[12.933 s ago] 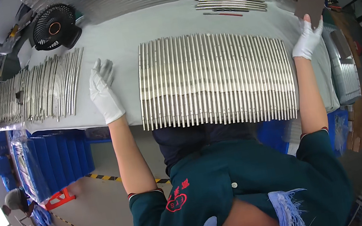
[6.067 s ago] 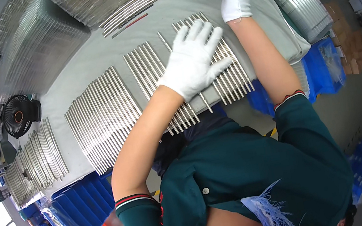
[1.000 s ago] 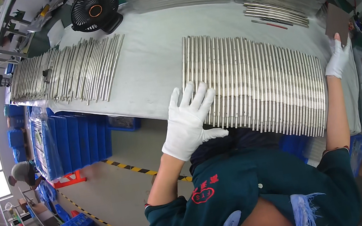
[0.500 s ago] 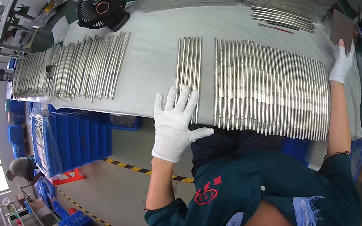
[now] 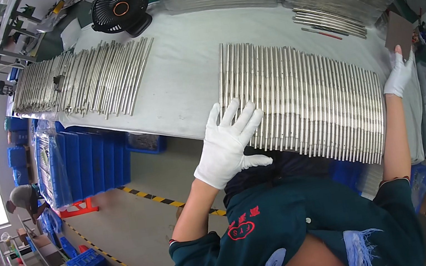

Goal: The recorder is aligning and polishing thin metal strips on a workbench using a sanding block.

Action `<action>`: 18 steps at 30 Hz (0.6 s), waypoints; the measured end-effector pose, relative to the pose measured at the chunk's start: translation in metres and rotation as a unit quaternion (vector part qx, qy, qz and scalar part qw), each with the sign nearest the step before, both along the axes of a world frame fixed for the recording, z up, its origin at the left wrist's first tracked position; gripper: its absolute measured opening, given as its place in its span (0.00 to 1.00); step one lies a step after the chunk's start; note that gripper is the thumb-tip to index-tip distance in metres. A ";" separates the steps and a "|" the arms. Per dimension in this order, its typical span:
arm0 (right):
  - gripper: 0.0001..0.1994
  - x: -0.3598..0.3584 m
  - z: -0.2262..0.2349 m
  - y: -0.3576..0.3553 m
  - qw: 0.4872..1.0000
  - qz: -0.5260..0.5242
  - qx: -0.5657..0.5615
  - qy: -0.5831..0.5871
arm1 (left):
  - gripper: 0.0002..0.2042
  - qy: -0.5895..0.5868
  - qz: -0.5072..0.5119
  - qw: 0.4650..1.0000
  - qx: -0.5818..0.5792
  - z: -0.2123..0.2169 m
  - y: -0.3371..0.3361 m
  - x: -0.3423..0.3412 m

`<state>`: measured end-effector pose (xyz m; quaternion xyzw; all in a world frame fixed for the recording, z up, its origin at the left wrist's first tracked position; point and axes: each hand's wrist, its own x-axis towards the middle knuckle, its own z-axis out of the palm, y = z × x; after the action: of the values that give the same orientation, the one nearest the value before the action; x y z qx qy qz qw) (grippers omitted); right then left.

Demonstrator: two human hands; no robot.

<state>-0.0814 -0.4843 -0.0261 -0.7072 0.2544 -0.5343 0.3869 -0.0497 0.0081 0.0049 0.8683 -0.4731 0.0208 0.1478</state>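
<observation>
Centre frame, the left hand lies spread-fingered over the left end of the metal rods, right of centre; light, even pressure should keep them parallel (they look loose); upper right, the right hand pinches a brown sheet

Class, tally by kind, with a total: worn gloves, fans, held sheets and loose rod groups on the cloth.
Left glove, right glove: 2
Fan: 1
Held sheet: 1
Left rod group, near rod group, far rod group: 3
Total: 7
</observation>
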 end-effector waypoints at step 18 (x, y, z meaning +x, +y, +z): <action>0.34 0.001 0.005 0.007 0.997 0.033 0.069 -0.030 | 0.51 -0.004 0.063 0.998 0.030 0.013 -0.006 0.002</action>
<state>-0.0809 -0.4777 -0.0211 -0.6703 0.2555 -0.5238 0.4593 -0.0477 0.0024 0.0179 0.9005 -0.4180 0.0198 0.1181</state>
